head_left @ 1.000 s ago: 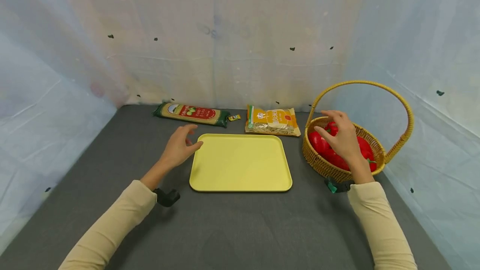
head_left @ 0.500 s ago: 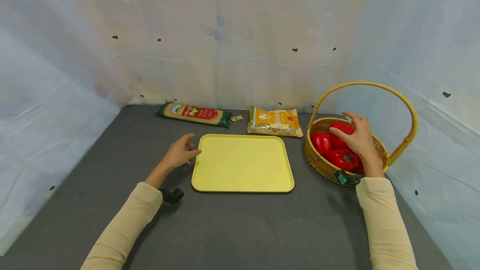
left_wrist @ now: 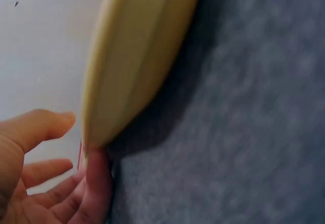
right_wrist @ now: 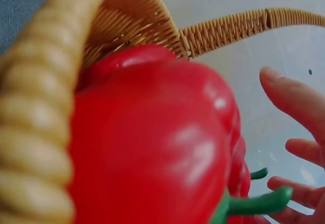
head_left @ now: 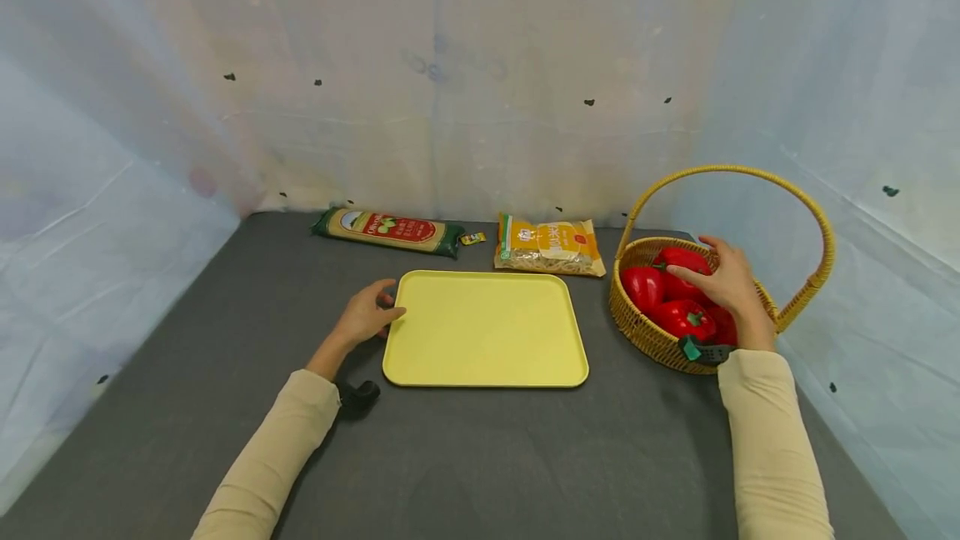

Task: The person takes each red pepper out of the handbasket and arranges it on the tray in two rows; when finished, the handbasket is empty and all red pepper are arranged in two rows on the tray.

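My left hand (head_left: 365,313) is at the left edge of the yellow tray (head_left: 486,327). In the left wrist view its fingers (left_wrist: 96,183) meet the tray's rim (left_wrist: 122,71) from the side and below, while the thumb stays apart. Over the right part of the wicker basket (head_left: 637,325) is my right hand (head_left: 730,280), thumb and fingers spread with nothing between them. Several red bell peppers (head_left: 684,319) fill the basket. The right wrist view has one large bell pepper (right_wrist: 152,137) close up, with the hand's fingers (right_wrist: 297,99) beside it at the right.
Behind the tray lie a green-ended long pack (head_left: 390,230) with a red label, a small yellow packet (head_left: 472,238) and an orange-and-clear bag of noodles (head_left: 550,245). The basket's tall handle (head_left: 723,168) arches above it. Pale sheeting (head_left: 480,107) stands behind the dark table (head_left: 480,457).
My left hand has come slightly right and down to the tray's left edge. The right hand has shifted right and settled lower over the basket, uncovering more peppers. The tray has not moved.
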The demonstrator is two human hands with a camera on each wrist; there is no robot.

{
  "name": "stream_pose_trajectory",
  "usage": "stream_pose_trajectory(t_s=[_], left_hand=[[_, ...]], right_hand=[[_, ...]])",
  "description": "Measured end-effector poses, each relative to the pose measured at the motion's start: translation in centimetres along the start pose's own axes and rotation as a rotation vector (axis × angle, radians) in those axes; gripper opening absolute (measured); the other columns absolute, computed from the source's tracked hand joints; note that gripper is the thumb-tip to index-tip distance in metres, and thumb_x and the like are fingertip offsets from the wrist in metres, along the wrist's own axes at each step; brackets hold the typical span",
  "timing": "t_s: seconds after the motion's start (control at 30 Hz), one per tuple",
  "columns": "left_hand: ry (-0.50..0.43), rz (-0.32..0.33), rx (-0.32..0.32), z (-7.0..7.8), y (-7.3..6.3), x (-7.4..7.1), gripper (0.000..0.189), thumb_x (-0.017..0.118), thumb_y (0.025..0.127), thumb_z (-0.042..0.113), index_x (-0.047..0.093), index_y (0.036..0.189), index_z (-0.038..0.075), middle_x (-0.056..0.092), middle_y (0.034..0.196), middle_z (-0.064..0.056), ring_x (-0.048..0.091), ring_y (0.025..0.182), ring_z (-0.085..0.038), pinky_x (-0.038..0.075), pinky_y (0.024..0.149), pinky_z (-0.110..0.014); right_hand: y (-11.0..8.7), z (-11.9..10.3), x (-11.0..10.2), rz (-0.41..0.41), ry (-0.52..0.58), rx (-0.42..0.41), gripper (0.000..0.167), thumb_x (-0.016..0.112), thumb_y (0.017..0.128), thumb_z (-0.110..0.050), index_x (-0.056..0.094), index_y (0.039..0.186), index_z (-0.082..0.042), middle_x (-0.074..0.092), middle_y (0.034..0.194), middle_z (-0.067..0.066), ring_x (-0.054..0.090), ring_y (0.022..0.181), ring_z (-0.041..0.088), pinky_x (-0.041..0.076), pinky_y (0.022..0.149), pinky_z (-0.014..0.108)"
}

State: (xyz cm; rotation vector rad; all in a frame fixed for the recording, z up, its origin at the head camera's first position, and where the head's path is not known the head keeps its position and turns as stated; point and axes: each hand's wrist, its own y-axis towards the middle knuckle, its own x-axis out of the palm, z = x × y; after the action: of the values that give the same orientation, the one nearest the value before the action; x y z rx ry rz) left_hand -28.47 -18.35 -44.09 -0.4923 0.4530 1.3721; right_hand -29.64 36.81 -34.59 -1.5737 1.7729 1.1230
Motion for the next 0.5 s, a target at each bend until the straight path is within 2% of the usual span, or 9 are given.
stream_pose_trajectory(t_s=[0.13, 0.33, 0.5], left_hand=[[-0.026, -0.020, 0.014, -0.6, 0.4, -0.1, 0.065, 0.062, 0.090, 0.019, 0.030, 0.145, 0.005, 0.048, 0.116, -0.022, 0.058, 0.070, -0.022, 0.054, 0.054, -0.033], [-0.036, -0.056, 0.075, -1.1, 0.6, -0.4, 0.063, 0.061, 0.091, 0.017, 0.029, 0.145, 0.004, 0.047, 0.114, -0.024, 0.056, 0.067, -0.023, 0.053, 0.052, -0.034], [-0.051, -0.071, 0.079, -1.4, 0.8, -0.3, 0.062, 0.059, 0.092, 0.015, 0.029, 0.146, 0.005, 0.048, 0.114, -0.022, 0.054, 0.068, -0.023, 0.053, 0.053, -0.034]], right_hand=[[0.0, 0.4, 0.0, -0.033, 0.004, 0.028, 0.088, 0.063, 0.084, -0.046, 0.024, 0.143, 0.008, 0.033, 0.134, 0.035, 0.033, 0.117, 0.049, 0.032, 0.092, 0.065], [0.1, 1.0, 0.1, -0.090, 0.011, 0.058, 0.092, 0.064, 0.083, -0.048, 0.023, 0.143, 0.009, 0.034, 0.133, 0.035, 0.034, 0.117, 0.048, 0.033, 0.094, 0.065], [0.3, 1.2, 0.2, -0.164, -0.015, 0.092, 0.097, 0.062, 0.083, -0.052, 0.018, 0.144, 0.008, 0.030, 0.135, 0.036, 0.033, 0.119, 0.050, 0.032, 0.095, 0.065]])
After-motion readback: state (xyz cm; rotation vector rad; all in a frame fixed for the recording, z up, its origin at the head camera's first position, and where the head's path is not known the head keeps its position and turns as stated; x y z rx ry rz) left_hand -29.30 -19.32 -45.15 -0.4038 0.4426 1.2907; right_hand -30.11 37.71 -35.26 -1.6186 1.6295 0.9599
